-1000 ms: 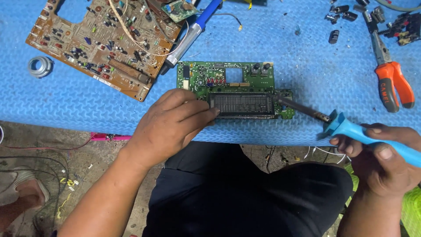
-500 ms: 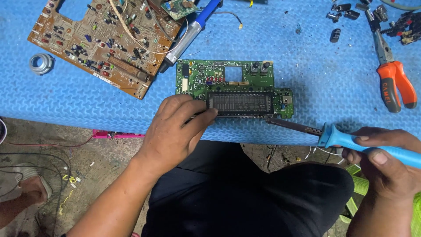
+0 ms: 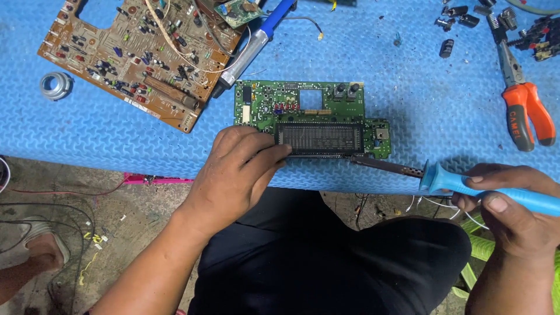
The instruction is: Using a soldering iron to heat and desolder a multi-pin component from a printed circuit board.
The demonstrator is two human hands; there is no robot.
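A green circuit board (image 3: 303, 102) with a dark glass display (image 3: 319, 139) lies on the blue textured mat (image 3: 379, 70). My left hand (image 3: 236, 169) rests on the board's near left corner, fingers curled against the display's left end. My right hand (image 3: 513, 213) grips the blue handle of a soldering iron (image 3: 466, 182). Its dark metal tip (image 3: 364, 161) touches the display's lower right edge.
A brown circuit board (image 3: 143, 55) with wires lies at the far left, a blue-handled tool (image 3: 256, 44) beside it. Orange-handled pliers (image 3: 522, 105) and small dark parts (image 3: 461, 17) sit at the right. A metal ring (image 3: 56, 85) lies at the left edge.
The soldering iron's tip has slid left and lower, from the board's right end to the display's lower right edge. My left hand stayed on the board.
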